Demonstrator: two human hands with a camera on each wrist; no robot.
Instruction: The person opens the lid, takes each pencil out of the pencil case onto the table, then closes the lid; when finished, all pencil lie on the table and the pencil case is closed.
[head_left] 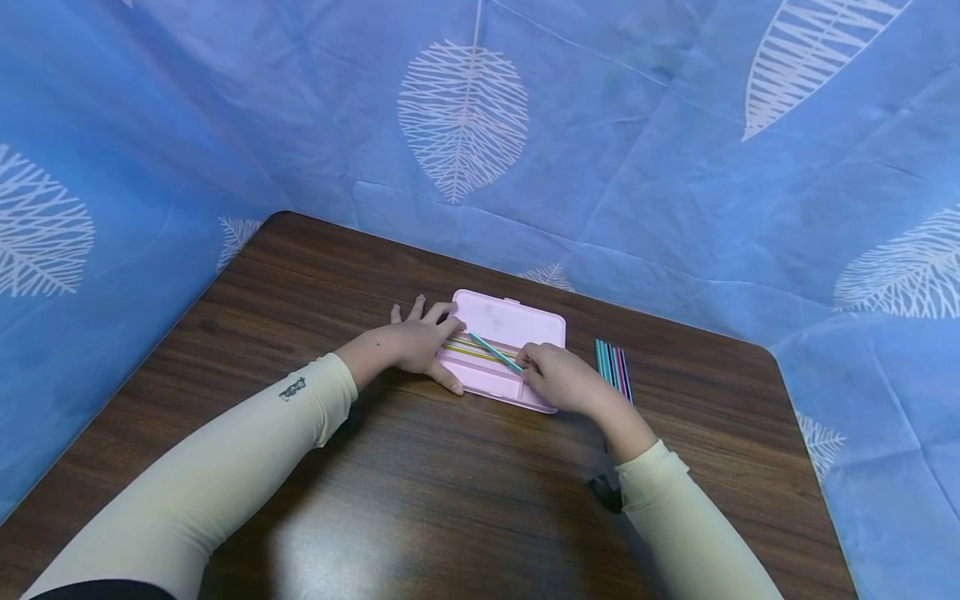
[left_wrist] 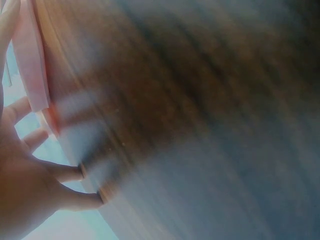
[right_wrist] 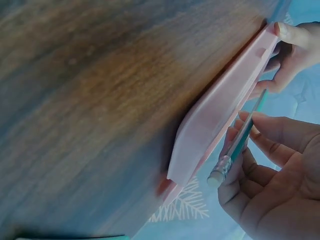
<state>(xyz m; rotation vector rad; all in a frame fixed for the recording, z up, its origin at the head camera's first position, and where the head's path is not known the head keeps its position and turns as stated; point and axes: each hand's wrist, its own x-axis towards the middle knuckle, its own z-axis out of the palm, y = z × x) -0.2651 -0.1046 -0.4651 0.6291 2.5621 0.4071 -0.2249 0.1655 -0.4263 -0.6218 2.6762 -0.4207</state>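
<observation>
A pink pencil case (head_left: 517, 321) lies opened flat on the table, its lid towards the back. Yellow pencils (head_left: 477, 354) lie lengthwise in its tray. My right hand (head_left: 558, 377) pinches a teal pencil (head_left: 491, 348) between thumb and fingers, slanted over the case. In the right wrist view, the white eraser (right_wrist: 216, 179) of this pencil points back past my fingers. My left hand (head_left: 418, 343) rests at the left end of the case with its fingers spread, the thumb by the front corner and other fingertips along the side.
Several pencils (head_left: 613, 367), teal, dark and pink, lie side by side on the table right of the case, partly behind my right forearm. The brown wooden table (head_left: 450, 500) ends at the back against a blue cloth (head_left: 600, 167) with white leaf prints.
</observation>
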